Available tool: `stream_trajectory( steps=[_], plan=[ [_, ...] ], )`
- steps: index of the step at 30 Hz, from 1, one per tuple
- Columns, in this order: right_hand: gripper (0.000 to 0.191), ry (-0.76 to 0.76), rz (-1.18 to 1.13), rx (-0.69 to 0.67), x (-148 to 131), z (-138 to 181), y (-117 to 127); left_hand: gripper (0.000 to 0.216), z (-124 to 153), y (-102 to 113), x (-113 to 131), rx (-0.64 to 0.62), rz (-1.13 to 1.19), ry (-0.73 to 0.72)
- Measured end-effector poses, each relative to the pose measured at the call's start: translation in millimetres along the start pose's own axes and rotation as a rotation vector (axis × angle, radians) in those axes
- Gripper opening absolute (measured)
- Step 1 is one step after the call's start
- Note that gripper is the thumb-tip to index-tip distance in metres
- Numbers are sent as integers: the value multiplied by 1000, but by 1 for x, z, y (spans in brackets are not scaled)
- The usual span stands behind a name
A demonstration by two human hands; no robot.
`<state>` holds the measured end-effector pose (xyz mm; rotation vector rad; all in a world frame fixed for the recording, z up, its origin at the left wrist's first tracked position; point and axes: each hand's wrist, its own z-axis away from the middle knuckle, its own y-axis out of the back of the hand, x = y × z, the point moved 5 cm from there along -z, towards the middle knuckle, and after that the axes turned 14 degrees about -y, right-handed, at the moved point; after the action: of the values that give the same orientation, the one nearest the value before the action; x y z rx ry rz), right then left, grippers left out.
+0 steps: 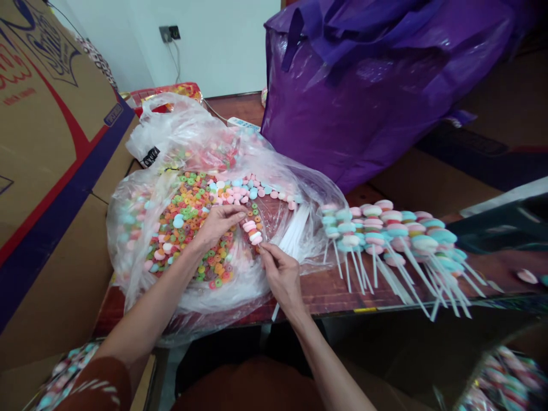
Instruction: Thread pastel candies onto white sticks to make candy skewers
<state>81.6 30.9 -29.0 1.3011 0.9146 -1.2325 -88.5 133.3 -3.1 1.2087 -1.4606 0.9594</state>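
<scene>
Between my hands is a candy skewer [252, 231], a short stack of pink and white marshmallows with an orange ring among them. My right hand [281, 274] pinches its stick at the lower end. At the upper end, the fingers of my left hand [219, 226] are closed on the tip of the stack. Underneath lies an opened clear plastic bag [188, 299]. On it are a heap of colourful ring gummies [218, 262], loose pink and blue marshmallows [231, 194], and a bundle of white sticks [295, 234] to the right of my right hand.
Finished-looking marshmallow skewers [394, 228] are piled on the red-brown table [317, 302] at right, sticks toward me. A large purple bag [363, 103] stands behind. A cardboard box [55, 142] rises at left. More wrapped candies [505, 382] sit low at right.
</scene>
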Motion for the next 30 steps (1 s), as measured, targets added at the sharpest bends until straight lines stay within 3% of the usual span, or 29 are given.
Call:
stream_trajectory(
  steps=[8, 13, 17, 27, 30],
  plan=[
    [30, 11, 47, 6, -1, 1, 1, 26, 4, -4, 3, -73, -61, -6],
    [30, -8, 116, 34, -1, 1, 1, 21, 13, -17, 7, 21, -371, -134],
    [29, -6, 141, 42, -3, 1, 0, 26, 21, -31, 17, -18, -622, -240],
    [29, 10, 140, 95, -3, 2, 3, 24, 30, -53, 17, -106, -626, -244],
    [29, -10, 130, 110, 0, 0, 5, 25, 29, -53, 15, -184, -597, -222]
  ],
)
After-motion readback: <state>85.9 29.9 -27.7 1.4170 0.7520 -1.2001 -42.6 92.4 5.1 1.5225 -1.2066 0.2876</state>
